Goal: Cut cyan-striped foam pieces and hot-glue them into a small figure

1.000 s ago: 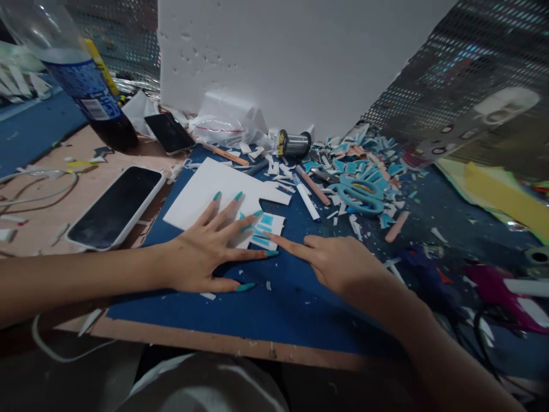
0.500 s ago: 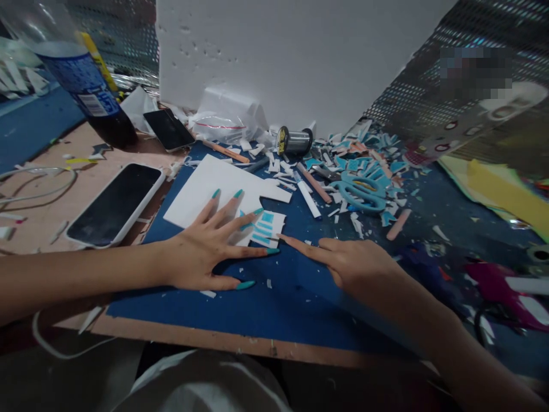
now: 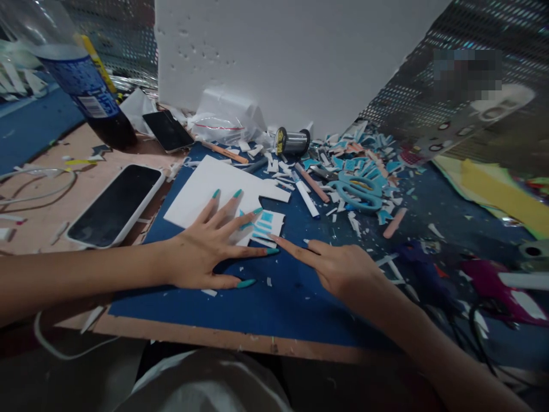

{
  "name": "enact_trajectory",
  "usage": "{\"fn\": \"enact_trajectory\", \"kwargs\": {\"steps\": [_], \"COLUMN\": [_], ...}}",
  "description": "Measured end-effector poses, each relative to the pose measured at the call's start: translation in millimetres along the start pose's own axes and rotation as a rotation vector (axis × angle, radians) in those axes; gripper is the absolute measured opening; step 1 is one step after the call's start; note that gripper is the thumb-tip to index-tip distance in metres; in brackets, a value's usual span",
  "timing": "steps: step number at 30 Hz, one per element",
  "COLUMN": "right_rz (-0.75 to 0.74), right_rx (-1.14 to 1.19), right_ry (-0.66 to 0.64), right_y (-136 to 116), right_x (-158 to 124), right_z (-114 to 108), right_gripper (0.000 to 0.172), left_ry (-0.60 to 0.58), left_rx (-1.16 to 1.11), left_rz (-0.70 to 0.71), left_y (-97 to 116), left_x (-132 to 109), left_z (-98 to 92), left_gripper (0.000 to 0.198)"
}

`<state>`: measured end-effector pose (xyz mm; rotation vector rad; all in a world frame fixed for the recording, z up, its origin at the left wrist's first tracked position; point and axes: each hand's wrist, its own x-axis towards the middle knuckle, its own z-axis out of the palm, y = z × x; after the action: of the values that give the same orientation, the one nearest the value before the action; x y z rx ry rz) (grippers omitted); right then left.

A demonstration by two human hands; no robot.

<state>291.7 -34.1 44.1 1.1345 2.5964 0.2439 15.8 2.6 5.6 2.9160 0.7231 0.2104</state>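
Card [image 3: 266, 224] with teal strips sits on the blue mat [image 3: 266, 309], just off the white sheet [image 3: 201, 191]. My left hand [image 3: 201, 254] is flat and fanned wide, with its fingers covering the card's left side, so I can't see that edge. My right hand [image 3: 343, 269] holds nothing, forefinger stretched out to the card's lower corner, other fingers tucked and hard to read. Scissors [image 3: 358, 191] are half buried in scraps, and the desk's right end is a blur.

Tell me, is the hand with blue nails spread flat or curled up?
Spread flat. The left hand lies palm down, fingers fanned apart, fingertips on the white sheet and the small blue-striped piece.
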Motion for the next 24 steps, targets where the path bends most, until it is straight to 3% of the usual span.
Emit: {"fn": "enact_trajectory", "kwargs": {"steps": [9, 13, 18, 24], "right_rz": [0.008, 0.022, -0.008, 0.004], "right_rx": [-0.030, -0.064, -0.049, -0.104], "right_ry": [-0.020, -0.023, -0.117, -0.027], "right_y": [-3, -7, -6, -1], "right_x": [1, 7, 11, -3], "right_z": [1, -8, -20, -17], "right_gripper": [0.077, 0.076, 0.073, 0.074], "left_ry": [0.003, -0.012, -0.021, -0.019], "left_rx": [-0.001, -0.004, -0.009, 0.004], "left_rz": [-0.001, -0.011, -0.011, -0.008], "left_y": [0, 1, 0, 1], "left_x": [0, 0, 1, 1], "left_z": [-0.4, -0.8, -1.1, -2.0], "left_gripper": [0.062, 0.062, 0.062, 0.062]}}
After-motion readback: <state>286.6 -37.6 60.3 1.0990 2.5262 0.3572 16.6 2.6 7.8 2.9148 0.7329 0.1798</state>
